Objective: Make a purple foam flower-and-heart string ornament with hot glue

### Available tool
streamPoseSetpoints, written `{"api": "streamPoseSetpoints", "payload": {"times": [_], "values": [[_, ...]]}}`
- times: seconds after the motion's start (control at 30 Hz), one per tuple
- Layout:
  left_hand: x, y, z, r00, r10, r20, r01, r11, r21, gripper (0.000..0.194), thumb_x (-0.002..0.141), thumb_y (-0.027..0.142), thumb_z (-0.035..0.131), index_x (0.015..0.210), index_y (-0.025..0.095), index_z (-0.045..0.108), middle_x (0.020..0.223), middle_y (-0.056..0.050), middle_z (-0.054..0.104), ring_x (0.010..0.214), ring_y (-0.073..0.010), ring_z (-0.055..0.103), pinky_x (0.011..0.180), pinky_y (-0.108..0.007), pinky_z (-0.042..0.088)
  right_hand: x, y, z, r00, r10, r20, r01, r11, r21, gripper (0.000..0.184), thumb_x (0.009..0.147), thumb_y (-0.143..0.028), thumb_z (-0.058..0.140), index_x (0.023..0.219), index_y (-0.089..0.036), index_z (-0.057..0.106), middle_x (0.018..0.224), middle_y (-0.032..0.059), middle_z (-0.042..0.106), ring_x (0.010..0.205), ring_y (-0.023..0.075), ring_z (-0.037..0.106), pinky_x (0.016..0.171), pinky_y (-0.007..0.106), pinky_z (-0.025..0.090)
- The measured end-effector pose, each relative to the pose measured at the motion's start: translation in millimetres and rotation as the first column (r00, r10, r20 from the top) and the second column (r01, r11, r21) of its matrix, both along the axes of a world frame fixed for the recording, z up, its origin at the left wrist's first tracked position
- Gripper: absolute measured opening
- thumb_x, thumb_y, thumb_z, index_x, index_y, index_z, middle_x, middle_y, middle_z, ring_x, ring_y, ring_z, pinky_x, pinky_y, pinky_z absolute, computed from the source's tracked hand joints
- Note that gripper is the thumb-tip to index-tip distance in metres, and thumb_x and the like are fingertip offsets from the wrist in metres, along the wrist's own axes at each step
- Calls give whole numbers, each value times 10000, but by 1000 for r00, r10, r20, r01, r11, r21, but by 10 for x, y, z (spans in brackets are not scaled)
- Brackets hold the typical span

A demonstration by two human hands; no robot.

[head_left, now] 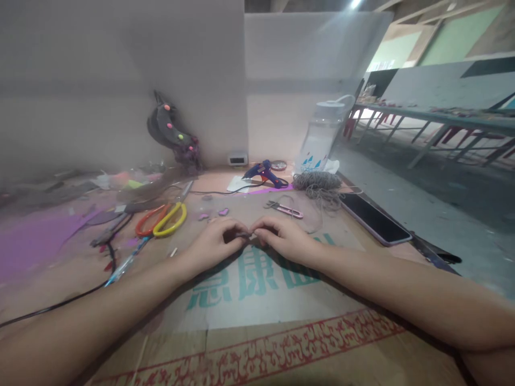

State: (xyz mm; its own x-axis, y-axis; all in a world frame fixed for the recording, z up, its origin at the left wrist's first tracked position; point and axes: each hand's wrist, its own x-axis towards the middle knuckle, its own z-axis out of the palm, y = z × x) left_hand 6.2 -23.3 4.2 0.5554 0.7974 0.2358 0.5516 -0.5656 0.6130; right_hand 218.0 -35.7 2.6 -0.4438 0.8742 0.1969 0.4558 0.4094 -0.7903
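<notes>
My left hand [217,239] and my right hand [285,237] meet at the fingertips over the middle of the table. Both are closed in a pinch on something small and dark, too little of which shows to name. Just beyond my left hand lie two small purple heart-like pieces, the clearer one a heart [223,212] with a dark edge. Pink thread snips [286,209] rest beyond my right hand. A ball of grey yarn [317,182] sits farther back, with loose strands trailing toward my right hand.
Scissors [169,220] with orange and yellow handles lie at left, near a black cable. A blue glue gun [265,174] stands at the back beside a water bottle [319,136]. A phone [376,220] lies at right. Printed cardboard [225,321] covers the tabletop.
</notes>
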Motion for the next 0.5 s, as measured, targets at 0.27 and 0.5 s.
{"api": "streamPoseSetpoints", "payload": {"times": [0.27, 0.5], "values": [[-3, -8, 18, 1000, 15, 20, -14, 999, -39, 206, 906, 302, 545, 892, 193, 719, 891, -29, 744, 836, -191, 658, 769, -295, 476, 15, -10, -4, 996, -6, -87, -5, 991, -130, 82, 890, -217, 554, 850, -216, 626, 696, -9, 641, 658, 149, 599, 628, 268, 458], [-6, 21, 25, 978, 34, 206, 28, 956, -291, 284, 907, 295, 569, 1127, 169, 697, 1047, -69, 768, 928, -217, 705, 848, -335, 522, 27, -31, -5, 994, -1, -110, -12, 992, -123, 95, 914, -254, 539, 908, -215, 626, 721, -3, 648, 688, 155, 620, 665, 286, 479]]}}
